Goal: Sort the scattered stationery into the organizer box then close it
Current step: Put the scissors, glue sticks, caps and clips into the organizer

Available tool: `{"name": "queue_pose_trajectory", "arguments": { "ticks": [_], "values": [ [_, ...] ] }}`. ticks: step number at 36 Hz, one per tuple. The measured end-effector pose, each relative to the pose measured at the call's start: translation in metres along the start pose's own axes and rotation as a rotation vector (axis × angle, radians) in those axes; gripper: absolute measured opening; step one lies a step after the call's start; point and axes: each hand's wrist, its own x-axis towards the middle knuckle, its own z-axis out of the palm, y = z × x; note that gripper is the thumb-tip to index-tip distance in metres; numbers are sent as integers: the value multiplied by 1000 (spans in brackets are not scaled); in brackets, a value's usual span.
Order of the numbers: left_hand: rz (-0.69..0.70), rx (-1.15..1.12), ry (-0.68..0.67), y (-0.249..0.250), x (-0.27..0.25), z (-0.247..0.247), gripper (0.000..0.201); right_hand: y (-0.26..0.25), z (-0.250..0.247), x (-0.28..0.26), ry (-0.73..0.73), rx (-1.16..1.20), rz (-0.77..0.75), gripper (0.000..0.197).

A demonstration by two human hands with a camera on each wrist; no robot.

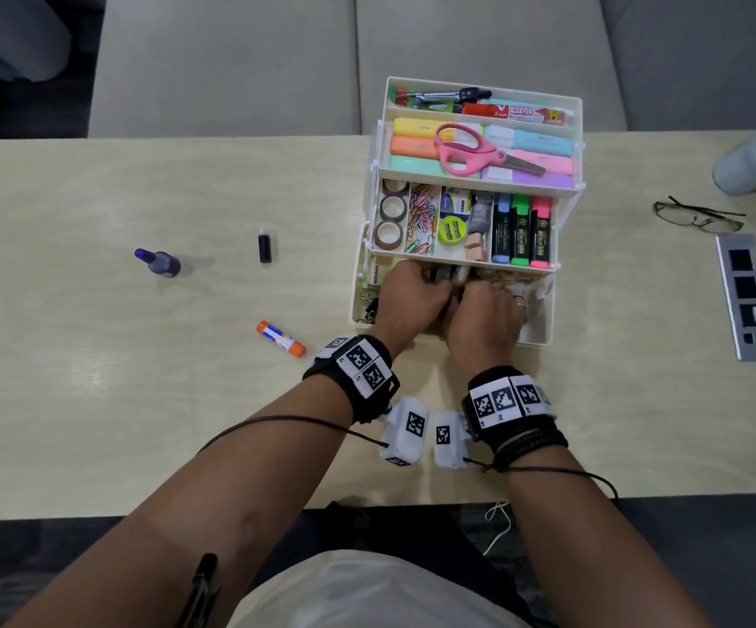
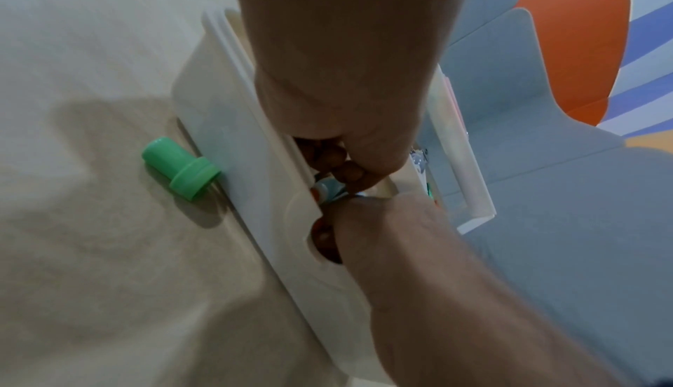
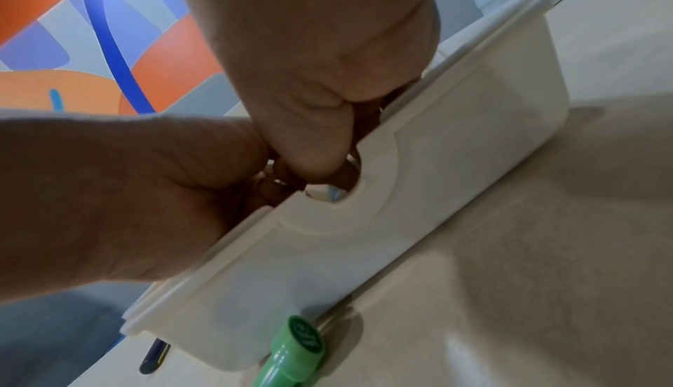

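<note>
On the surface (image 1: 95, 401), from the left, lay a purple-capped bottle (image 1: 158, 262), a small black tube (image 1: 265, 247) and an orange-capped glue stick (image 1: 281, 339). The open organizer box (image 1: 544, 328) stood right of centre, its markers (image 1: 521, 231) reading "Faber-Castell". Both the left hand (image 1: 412, 301) and right hand (image 1: 487, 321) reached into its near tray, fingers curled; their hold was hidden. Farther right lay eyeglasses (image 1: 698, 216).

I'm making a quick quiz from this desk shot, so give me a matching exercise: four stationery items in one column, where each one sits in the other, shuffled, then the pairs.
Items:
1. pink scissors
2. glue stick
3. paper clips
4. purple bottle

Places:
A. middle tier compartment
B. table, far left
C. on the pastel highlighters, upper tier
D. table, beside the left wrist

Pairs: 1-C, 2-D, 3-A, 4-B
</note>
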Motion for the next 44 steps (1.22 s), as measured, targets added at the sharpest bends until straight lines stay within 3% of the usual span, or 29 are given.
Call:
{"name": "queue_pose_trajectory", "arguments": {
  "ticks": [13, 25, 29, 32, 44],
  "values": [
    [-57, -101, -15, -5, 2, -10, 21, 0, 11, -1, 114, 86, 19, 17],
    [-6, 17, -46, -1, -3, -5, 20, 3, 18, 6, 88, 74, 16, 14],
    [23, 52, -26, -5, -6, -4, 30, 4, 20, 7, 88, 100, -10, 17],
    [29, 74, -35, -4, -6, -6, 23, 5, 20, 7, 97, 106, -26, 18],
    [63, 199, -77, -4, -5, -26, 22, 17, 8, -19, 232, 258, -66, 26]
  ]
}}
